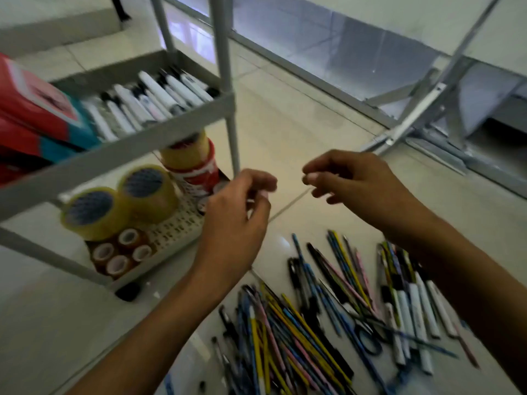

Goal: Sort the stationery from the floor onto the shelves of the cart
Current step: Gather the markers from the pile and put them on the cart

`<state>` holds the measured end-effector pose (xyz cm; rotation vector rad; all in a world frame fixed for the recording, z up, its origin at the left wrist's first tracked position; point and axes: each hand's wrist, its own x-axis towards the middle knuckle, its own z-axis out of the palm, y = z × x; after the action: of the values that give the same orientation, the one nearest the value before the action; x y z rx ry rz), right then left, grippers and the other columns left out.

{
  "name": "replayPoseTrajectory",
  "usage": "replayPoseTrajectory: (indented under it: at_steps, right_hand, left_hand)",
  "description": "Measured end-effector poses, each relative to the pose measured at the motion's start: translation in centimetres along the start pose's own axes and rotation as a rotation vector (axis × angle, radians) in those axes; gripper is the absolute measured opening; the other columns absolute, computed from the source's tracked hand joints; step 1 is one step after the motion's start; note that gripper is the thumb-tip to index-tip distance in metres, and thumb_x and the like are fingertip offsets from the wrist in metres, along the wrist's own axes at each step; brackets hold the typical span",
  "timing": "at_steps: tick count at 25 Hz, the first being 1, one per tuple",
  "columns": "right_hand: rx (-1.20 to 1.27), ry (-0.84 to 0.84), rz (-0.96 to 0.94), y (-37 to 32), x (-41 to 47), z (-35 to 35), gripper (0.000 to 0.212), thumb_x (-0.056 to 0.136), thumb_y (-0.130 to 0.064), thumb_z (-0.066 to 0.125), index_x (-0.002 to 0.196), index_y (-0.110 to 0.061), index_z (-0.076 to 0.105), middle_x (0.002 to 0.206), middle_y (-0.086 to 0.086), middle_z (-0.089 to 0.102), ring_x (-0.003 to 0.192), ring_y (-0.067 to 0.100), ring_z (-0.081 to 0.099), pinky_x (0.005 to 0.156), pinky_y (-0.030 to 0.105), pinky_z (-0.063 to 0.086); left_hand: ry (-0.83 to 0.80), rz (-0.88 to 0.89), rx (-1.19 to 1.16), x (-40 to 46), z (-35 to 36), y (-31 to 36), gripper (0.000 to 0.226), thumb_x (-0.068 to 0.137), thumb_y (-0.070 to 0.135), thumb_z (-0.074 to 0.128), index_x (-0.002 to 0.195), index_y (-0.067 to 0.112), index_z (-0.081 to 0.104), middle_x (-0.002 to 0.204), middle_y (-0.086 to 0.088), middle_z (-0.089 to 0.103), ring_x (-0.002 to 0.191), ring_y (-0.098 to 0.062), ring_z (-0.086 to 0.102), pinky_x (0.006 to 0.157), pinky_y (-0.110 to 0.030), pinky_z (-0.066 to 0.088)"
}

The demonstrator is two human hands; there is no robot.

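Head view: left hand (236,215) and right hand (356,183) hover beside cart (142,146), fingers loosely curled; whether they pinch anything, cannot tell. Pencils (299,332) and markers (413,317) lie on floor (285,132). Risk: mixing types into tape shelf.

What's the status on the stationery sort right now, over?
Left hand and right hand both curled, nothing clearly held. Pencils and pens on floor; markers and tape rolls already on cart. Nothing blocking.
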<state>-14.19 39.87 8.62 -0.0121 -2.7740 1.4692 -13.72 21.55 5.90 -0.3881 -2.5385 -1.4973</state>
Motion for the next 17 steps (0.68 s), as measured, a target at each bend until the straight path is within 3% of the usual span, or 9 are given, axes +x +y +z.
replayPoseTrajectory:
  at_steps: [4,8,12,15,17]
  right_hand:
    - [-0.013,0.131,0.315,12.4,-7.7,-2.1,0.007,0.088,-0.023,0.064,0.088,-0.026,0.069,0.086,-0.005,0.072,0.074,0.012,0.070,0.074,0.032,0.052]
    - [-0.215,0.184,0.575,20.8,-13.8,-2.3,0.013,0.089,-0.023,0.062,0.100,-0.020,0.069,0.099,0.003,0.071,0.089,0.018,0.066,0.080,0.029,0.051]
    - [-0.401,0.194,0.651,24.7,-16.4,-1.2,0.019,0.089,-0.024,0.063,0.106,-0.014,0.064,0.106,0.009,0.063,0.093,0.023,0.060,0.076,0.029,0.046]
    - [-0.405,0.224,0.639,25.9,-17.3,-0.8,0.022,0.088,-0.026,0.065,0.107,-0.015,0.059,0.109,0.007,0.055,0.096,0.025,0.057,0.079,0.033,0.047]
    - [-0.416,0.213,0.606,26.4,-17.5,-0.6,0.022,0.088,-0.023,0.065,0.106,-0.014,0.057,0.106,0.007,0.057,0.095,0.024,0.057,0.077,0.034,0.047]
  left_hand:
    - [-0.446,-0.175,0.075,-5.2,9.3,-1.5,0.014,0.095,0.017,0.052,0.100,0.022,0.064,0.097,0.006,0.068,0.083,-0.006,0.063,0.072,-0.020,0.050]
    - [-0.795,-0.152,0.258,-7.1,16.8,-1.0,0.019,0.097,0.022,0.051,0.109,0.015,0.064,0.105,-0.003,0.067,0.092,-0.015,0.061,0.082,-0.028,0.051]
    - [-0.873,-0.204,0.396,-7.9,24.0,-1.1,0.022,0.097,0.021,0.053,0.109,0.006,0.064,0.107,-0.012,0.067,0.097,-0.025,0.062,0.086,-0.033,0.051]
    - [-0.791,-0.196,0.561,-9.3,27.5,-1.9,0.028,0.094,0.034,0.057,0.096,0.007,0.064,0.091,-0.012,0.067,0.082,-0.027,0.063,0.070,-0.035,0.053]
    - [-0.735,-0.154,0.672,-10.2,28.8,-2.4,0.030,0.093,0.037,0.057,0.096,0.007,0.061,0.090,-0.011,0.063,0.082,-0.029,0.062,0.062,-0.034,0.048]
